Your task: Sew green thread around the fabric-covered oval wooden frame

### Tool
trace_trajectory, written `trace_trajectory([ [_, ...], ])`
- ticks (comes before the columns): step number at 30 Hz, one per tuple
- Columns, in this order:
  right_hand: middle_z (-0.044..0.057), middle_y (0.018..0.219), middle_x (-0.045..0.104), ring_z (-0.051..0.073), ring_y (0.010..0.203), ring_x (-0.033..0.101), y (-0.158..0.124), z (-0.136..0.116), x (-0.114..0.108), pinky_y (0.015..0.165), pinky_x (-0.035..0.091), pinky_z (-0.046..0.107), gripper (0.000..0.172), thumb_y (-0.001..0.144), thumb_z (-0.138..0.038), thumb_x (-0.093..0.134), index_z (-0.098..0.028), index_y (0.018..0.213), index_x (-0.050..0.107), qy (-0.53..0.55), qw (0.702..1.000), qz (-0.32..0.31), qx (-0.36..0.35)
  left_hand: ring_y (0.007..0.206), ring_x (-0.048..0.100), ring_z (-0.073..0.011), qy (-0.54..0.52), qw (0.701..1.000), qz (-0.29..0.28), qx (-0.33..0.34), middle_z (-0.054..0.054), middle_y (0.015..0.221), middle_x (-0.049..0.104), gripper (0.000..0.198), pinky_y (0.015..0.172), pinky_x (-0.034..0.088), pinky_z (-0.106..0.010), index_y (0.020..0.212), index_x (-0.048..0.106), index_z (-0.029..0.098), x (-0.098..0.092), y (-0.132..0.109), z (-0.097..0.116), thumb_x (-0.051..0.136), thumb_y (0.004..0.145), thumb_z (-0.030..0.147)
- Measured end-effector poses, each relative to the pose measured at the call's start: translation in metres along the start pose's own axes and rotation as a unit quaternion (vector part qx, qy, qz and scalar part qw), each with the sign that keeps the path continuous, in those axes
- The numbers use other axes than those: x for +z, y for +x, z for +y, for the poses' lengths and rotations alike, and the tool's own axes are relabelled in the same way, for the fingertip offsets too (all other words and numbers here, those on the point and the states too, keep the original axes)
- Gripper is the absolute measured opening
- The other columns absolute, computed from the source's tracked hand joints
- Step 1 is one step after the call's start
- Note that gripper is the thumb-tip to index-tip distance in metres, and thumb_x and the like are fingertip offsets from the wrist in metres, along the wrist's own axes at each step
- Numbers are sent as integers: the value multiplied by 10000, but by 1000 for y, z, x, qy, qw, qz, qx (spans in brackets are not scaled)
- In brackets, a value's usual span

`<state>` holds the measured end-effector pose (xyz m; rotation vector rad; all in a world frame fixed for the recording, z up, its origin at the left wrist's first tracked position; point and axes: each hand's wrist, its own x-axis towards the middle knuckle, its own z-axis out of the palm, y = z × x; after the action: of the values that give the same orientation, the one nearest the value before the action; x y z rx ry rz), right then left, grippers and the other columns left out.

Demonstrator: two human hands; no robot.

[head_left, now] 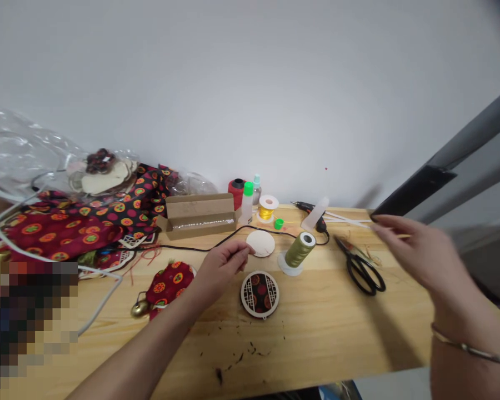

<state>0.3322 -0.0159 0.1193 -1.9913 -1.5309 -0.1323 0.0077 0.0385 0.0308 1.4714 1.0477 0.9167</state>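
My left hand (pixel 227 264) is closed, its thumb and finger pinching the near left edge of a white round disc (pixel 260 243). Just below the disc, a round ornament (pixel 259 294) with white lattice sides and a patterned fabric centre lies on the wooden table (pixel 325 339). At the right, my right hand (pixel 420 250) is raised with thumb and forefinger close together; what they pinch, if anything, is too small to make out. Black-handled scissors (pixel 362 272) lie left of that hand. An olive-green thread spool (pixel 300 251) stands between my hands.
At the back are an open cardboard box (pixel 200 216), a green-capped bottle (pixel 247 203), a yellow cord spool (pixel 266 211), and a glue gun (pixel 304 206). A black cord (pixel 191 248) crosses the table. Patterned fabric (pixel 66 216) heaps at left, near a red fabric piece (pixel 169 283).
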Motion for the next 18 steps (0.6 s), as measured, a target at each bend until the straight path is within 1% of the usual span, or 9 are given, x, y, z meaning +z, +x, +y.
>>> trace_trajectory([
  [1, 81, 811, 705, 219, 599, 616, -4, -11, 12, 529, 457, 331, 430, 706, -477, 643, -212, 1041, 690, 66, 996, -58, -33, 558, 448, -125, -1, 1000, -1, -1, 40, 578, 496, 221, 554, 363, -246, 803, 664, 165, 0, -1, 0, 554, 811, 356],
  [2, 86, 956, 693, 210, 674, 625, -9, -22, 24, 569, 482, 328, 527, 710, -470, 654, -231, 1179, 616, 116, 983, -120, -81, 562, 453, -126, -2, 1000, -1, -2, 39, 583, 502, 219, 557, 366, -247, 810, 667, 166, 0, -1, -1, 554, 811, 353],
  [3, 86, 1070, 662, 204, 732, 623, -15, -33, 36, 599, 492, 327, 590, 713, -436, 669, -253, 1261, 547, 133, 969, -169, -118, 565, 457, -127, -2, 1000, -1, -4, 38, 586, 506, 217, 559, 368, -247, 812, 669, 166, 0, -2, -1, 555, 812, 351],
  [4, 83, 1118, 639, 190, 730, 612, -19, -44, 47, 619, 494, 329, 599, 722, -393, 672, -265, 1286, 516, 136, 960, -201, -140, 566, 460, -127, -2, 1000, -1, -5, 39, 586, 507, 216, 561, 369, -246, 811, 670, 166, -1, -3, -1, 556, 812, 349],
  [5, 78, 1091, 642, 172, 695, 601, -23, -52, 57, 625, 491, 324, 556, 738, -354, 658, -258, 1270, 525, 142, 953, -220, -151, 566, 459, -126, -2, 1000, 0, -5, 40, 584, 506, 215, 561, 368, -245, 808, 671, 166, -2, -4, -1, 557, 812, 348],
  [8, 41, 880, 658, 147, 629, 564, -29, -71, 75, 605, 461, 288, 393, 767, -268, 605, -210, 1156, 584, 152, 949, -235, -144, 556, 448, -123, -2, 1000, 7, -7, 46, 571, 496, 211, 556, 355, -241, 791, 667, 166, -6, -6, -1, 561, 809, 347],
  [11, 16, 794, 637, 136, 610, 539, -26, -85, 84, 593, 431, 269, 319, 759, -248, 603, -196, 1073, 608, 161, 944, -244, -154, 548, 435, -120, -2, 1000, 23, -13, 49, 570, 492, 221, 547, 337, -238, 785, 656, 162, -13, -9, 2, 553, 811, 356],
  [14, 16, 782, 637, 142, 624, 545, -23, -98, 92, 616, 422, 279, 320, 753, -250, 618, -194, 1068, 613, 161, 940, -245, -177, 532, 415, -115, -4, 999, 43, -23, 51, 561, 483, 236, 531, 318, -238, 761, 635, 159, -18, -11, 7, 542, 818, 368],
  [18, 42, 834, 660, 162, 668, 570, -21, -110, 101, 642, 428, 297, 395, 762, -243, 625, -177, 1150, 591, 158, 937, -249, -187, 524, 410, -114, -4, 998, 55, -30, 52, 544, 477, 239, 522, 310, -237, 699, 619, 164, -21, -15, 15, 549, 815, 362],
])
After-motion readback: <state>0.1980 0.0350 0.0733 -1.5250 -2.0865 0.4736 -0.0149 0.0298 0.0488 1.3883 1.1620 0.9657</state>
